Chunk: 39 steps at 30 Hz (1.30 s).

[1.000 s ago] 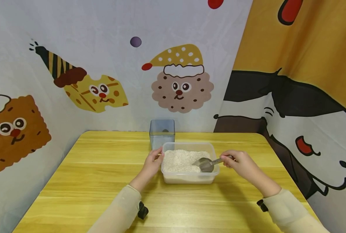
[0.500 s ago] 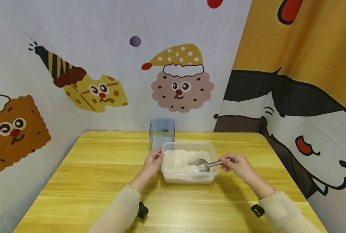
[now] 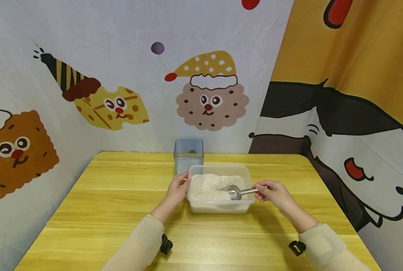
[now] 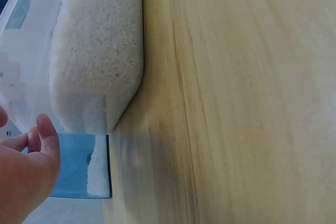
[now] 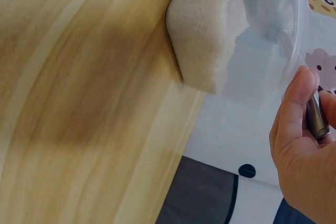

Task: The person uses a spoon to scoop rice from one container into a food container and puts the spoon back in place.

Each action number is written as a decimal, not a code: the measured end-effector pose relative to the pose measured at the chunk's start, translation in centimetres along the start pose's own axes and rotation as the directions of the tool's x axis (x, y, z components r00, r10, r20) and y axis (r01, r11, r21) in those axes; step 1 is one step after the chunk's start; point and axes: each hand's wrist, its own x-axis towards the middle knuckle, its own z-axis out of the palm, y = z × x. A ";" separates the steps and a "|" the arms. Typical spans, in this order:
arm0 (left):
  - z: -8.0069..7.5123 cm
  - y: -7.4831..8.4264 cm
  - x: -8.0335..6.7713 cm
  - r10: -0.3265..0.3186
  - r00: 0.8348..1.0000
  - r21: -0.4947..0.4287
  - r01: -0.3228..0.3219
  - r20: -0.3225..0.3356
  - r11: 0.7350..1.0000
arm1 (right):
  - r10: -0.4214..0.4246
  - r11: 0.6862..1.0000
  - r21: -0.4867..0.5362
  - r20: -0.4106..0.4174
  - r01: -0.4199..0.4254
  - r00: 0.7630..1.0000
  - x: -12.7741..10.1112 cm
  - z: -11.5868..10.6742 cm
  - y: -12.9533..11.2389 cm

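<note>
In the head view, a clear plastic container (image 3: 218, 208) with white rice (image 3: 206, 184) stands mid-table. My left hand (image 3: 179, 188) holds its left end near the rim, the thumb (image 4: 48, 137) against the wall in the left wrist view. My right hand (image 3: 272, 192) grips the handle of a metal scoop (image 3: 234, 192) just beyond the right rim. The scoop's bowl lies in the rice, its front edge hidden under the grains. In the right wrist view, the handle's end (image 5: 317, 119) shows between thumb and fingers, and the bowl appears hazy through the container wall.
Behind the container's left part stands a blue-tinted clear bin (image 3: 188, 154), with white contents (image 4: 97, 174) low inside it in the left wrist view. The wooden table (image 3: 120, 195) ends at a curtain (image 3: 133, 45) printed with cartoon figures.
My right hand has shifted slightly left and lower, pushing the scoop left into the rice; its bowl has turned and tipped. The left hand and the container hold their place.
</note>
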 end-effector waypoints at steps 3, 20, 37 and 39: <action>0.0 0.1 0.0 -0.003 1.000 -0.002 0.003 -0.001 1.000 | 0.023 0.999 0.028 -0.002 -0.023 1.000 0.0 -0.1 0.2; 0.1 0.2 0.0 -0.019 1.000 -0.001 0.019 -0.012 1.000 | 0.133 0.960 0.244 0.031 -0.137 0.991 -0.1 -0.7 0.9; -0.3 3.3 -1.1 -0.028 0.999 -0.011 0.028 0.017 1.000 | 0.141 0.873 0.455 0.105 -0.174 0.984 0.1 -1.0 1.8; -0.4 3.9 -1.4 -0.031 0.999 0.000 0.031 0.018 1.000 | 0.140 0.868 0.466 0.107 -0.173 0.984 0.1 -1.1 1.7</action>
